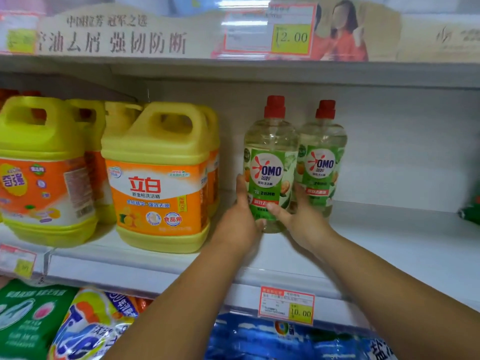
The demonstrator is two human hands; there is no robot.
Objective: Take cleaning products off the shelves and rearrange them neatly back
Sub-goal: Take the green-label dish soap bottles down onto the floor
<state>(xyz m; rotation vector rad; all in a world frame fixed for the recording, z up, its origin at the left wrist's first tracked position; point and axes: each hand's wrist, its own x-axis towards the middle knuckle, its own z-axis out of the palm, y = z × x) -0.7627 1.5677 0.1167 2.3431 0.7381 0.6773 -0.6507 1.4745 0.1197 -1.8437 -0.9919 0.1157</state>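
Two clear OMO bottles with red caps and green labels stand upright on the white middle shelf. The nearer bottle is held low on both sides: my left hand wraps its left side and base, and my right hand grips its right side with the thumb across the label. The second OMO bottle stands just behind and to the right, touching or nearly touching the first.
Large yellow detergent jugs with orange labels fill the shelf's left part. A green package peeks in at the right edge. Bagged washing powders and blue bags lie on the shelf below. A price tag hangs on the shelf lip.
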